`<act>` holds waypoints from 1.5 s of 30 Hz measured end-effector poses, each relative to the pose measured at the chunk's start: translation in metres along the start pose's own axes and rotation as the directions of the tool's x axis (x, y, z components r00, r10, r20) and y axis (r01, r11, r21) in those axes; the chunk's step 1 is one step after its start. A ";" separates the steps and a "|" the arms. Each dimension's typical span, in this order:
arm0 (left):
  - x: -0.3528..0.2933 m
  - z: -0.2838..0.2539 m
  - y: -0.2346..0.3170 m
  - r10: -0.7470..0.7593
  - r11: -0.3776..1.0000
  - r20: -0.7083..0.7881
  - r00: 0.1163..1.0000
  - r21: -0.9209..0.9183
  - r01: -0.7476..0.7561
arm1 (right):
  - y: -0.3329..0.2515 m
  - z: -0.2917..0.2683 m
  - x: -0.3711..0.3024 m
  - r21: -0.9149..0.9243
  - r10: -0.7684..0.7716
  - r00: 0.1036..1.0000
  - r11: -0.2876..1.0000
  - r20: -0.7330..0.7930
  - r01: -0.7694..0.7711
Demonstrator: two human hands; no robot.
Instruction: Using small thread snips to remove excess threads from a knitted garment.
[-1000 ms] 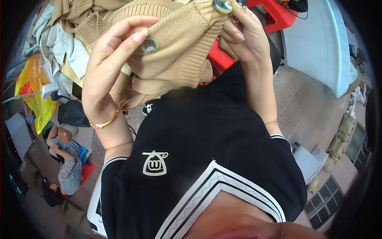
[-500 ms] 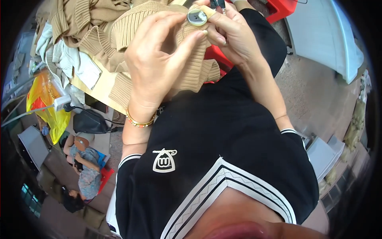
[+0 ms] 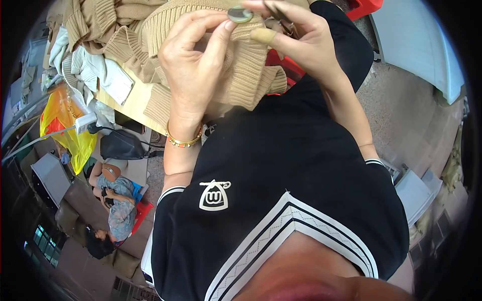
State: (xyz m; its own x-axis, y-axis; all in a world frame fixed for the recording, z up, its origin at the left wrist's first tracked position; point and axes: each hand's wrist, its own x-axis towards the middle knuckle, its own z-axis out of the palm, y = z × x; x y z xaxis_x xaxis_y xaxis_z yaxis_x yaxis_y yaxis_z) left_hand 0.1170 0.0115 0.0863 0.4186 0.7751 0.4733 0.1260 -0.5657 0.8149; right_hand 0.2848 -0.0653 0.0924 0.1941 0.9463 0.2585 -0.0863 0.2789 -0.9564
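Near the top edge, my left hand pinches a large round button, dark with a pale rim, between thumb and fingers. My right hand is just right of it, curled around dark thread snips, partly hidden by the fingers. A yellow finger cot covers its thumb tip, and its forefinger reaches to the button's edge. Beneath both hands a tan ribbed knit sweater hangs over the table edge toward my lap. Whether thread joins button and sweater is too small to tell.
More tan knitwear and white ribbed pieces lie heaped on the wooden table. A yellow plastic bag and a black bag are at left. Another person sits beyond them. A pale blue panel stands at right.
The button has tilted and shifted slightly left with my left hand. My right thumb has come away from the button, and the snips have turned within the right hand.
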 end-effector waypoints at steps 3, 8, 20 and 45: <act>0.000 0.002 0.001 0.051 0.998 0.027 0.998 0.020 -0.052 | 0.011 -0.008 -0.002 -0.077 0.042 0.999 0.996 0.019 -0.040; 0.000 0.002 0.000 0.029 0.999 0.017 0.999 0.022 -0.029 | 0.009 -0.006 0.002 0.222 0.401 0.913 0.899 -0.076 -0.377; 0.001 0.009 0.011 -0.059 0.998 0.084 0.995 0.027 0.057 | 0.009 -0.009 0.003 0.300 0.423 0.905 0.869 -0.038 -0.394; -0.003 0.012 0.003 -0.162 0.984 0.072 0.984 -0.060 0.167 | 0.037 -0.014 -0.005 0.523 0.356 0.933 0.787 0.048 -0.327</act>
State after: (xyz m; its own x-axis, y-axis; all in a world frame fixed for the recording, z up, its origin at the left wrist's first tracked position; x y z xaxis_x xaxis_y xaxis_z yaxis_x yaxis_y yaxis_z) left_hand 0.1271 0.0042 0.0829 0.4559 0.8344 0.3097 0.1397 -0.4107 0.9010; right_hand 0.2945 -0.0624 0.0538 0.1039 0.9902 -0.0929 -0.6429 -0.0044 -0.7660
